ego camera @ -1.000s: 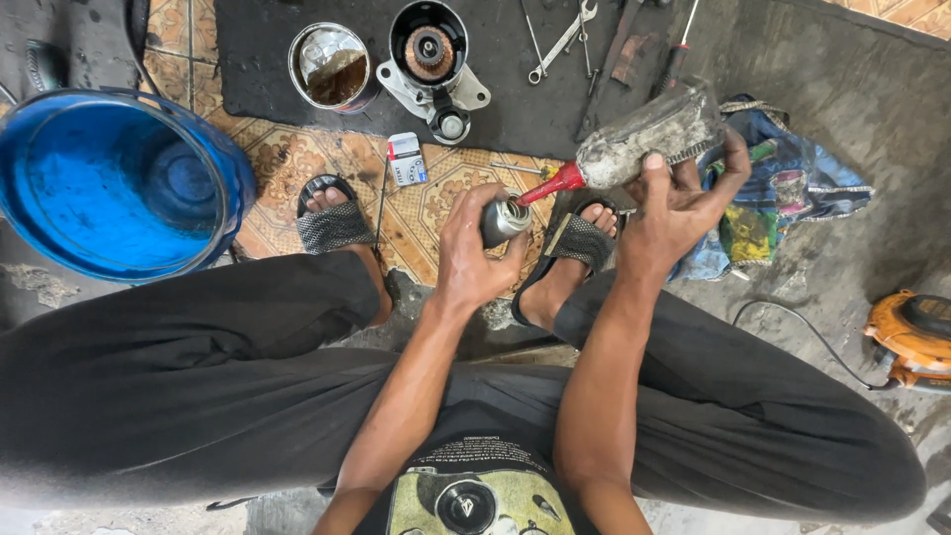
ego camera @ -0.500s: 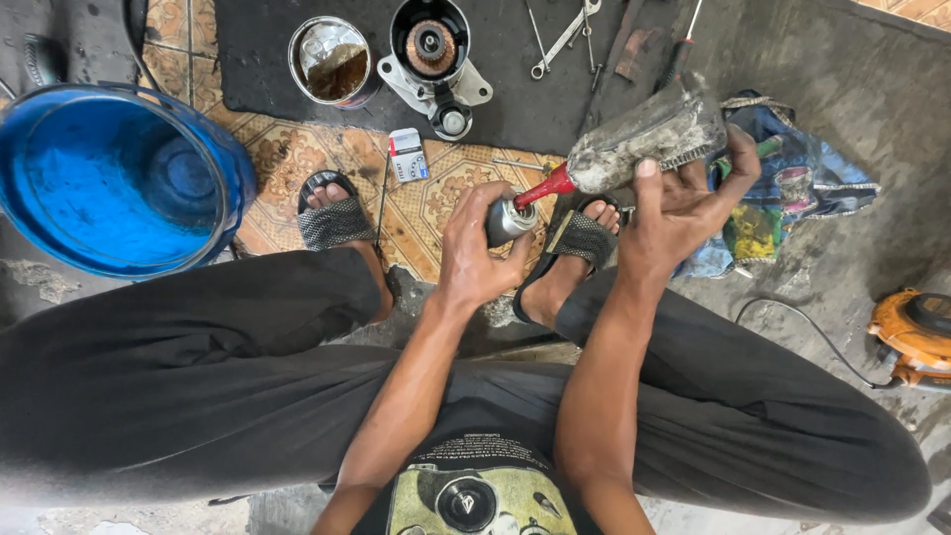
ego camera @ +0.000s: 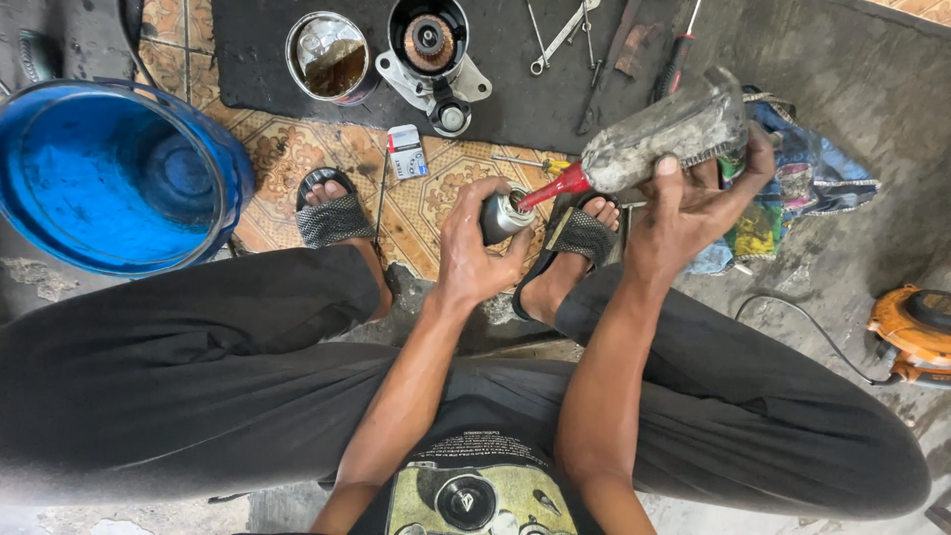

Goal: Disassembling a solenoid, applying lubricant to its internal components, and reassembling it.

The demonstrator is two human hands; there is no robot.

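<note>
Left hand (ego camera: 474,248) wrapped tight around small metal cylinder (ego camera: 502,216), open end tilted up toward right. Right hand (ego camera: 693,203) clamped around grimy squeeze bottle (ego camera: 666,134), thumb pressed on top, fingers curled underneath. Bottle held near-horizontal, red nozzle (ego camera: 551,186) pointing down-left, tip at cylinder's mouth, touching or just inside, cannot tell which. Both held above right sandalled foot (ego camera: 580,238), over patterned floor tile. Left sandalled foot (ego camera: 332,210) further left. Blue bucket (ego camera: 213,149) far left. On black mat (ego camera: 258,59) ahead: open tin (ego camera: 332,57) with brown contents, motor housing (ego camera: 431,45) with copper windings, spanners (ego camera: 560,35), red-handled screwdriver (ego camera: 674,59). Coloured rag (ego camera: 802,183) just right of bottle. Orange tool (ego camera: 916,332) at far right edge.
</note>
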